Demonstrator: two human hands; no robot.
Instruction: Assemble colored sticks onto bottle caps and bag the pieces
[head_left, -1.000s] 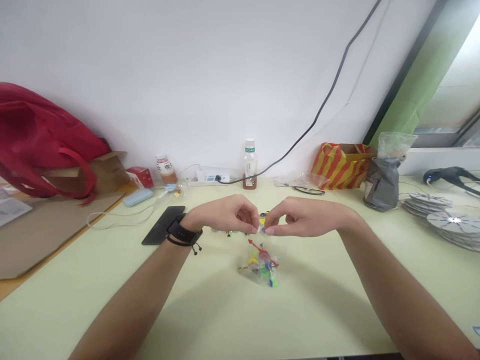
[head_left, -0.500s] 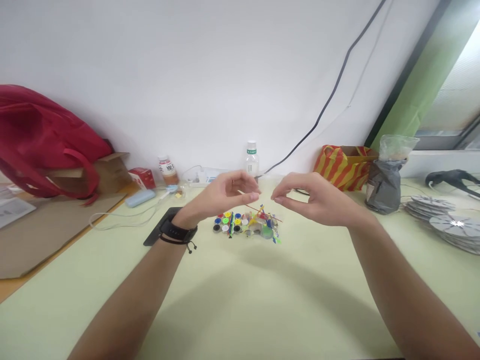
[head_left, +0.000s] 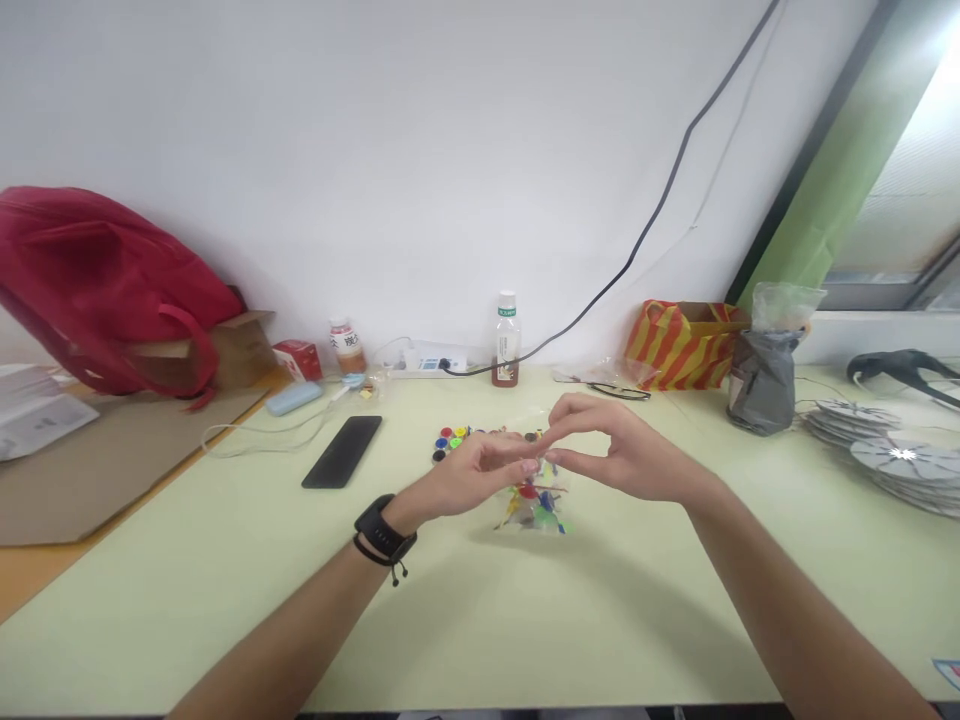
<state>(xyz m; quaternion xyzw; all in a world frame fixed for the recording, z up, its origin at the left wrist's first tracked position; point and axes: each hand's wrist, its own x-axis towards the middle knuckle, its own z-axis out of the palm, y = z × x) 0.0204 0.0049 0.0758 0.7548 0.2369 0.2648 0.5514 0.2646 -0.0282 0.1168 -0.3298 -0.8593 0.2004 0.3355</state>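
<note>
A clear plastic bag (head_left: 534,512) of small coloured parts hangs just below my fingers, near the middle of the table. My left hand (head_left: 480,470), with a black watch on its wrist, pinches the top of the bag between thumb and fingers. From the other side my right hand (head_left: 607,450) grips the same top edge, its fingertips close to those of the left. Behind the left hand lie several small round coloured pieces (head_left: 441,442), red, blue, yellow, green and black, partly hidden by that hand.
A black phone (head_left: 342,452) lies left of the hands. At the wall stand a bottle (head_left: 506,345), a power strip (head_left: 427,360) and a striped bag (head_left: 679,345). Stacked grey discs (head_left: 904,462) are on the right; a red backpack (head_left: 112,280) is on the left.
Both hands have come down and nearer to me, their fingertips closing together. The bag of coloured parts, earlier beside the round pieces, is now closer to me and held between the hands.
</note>
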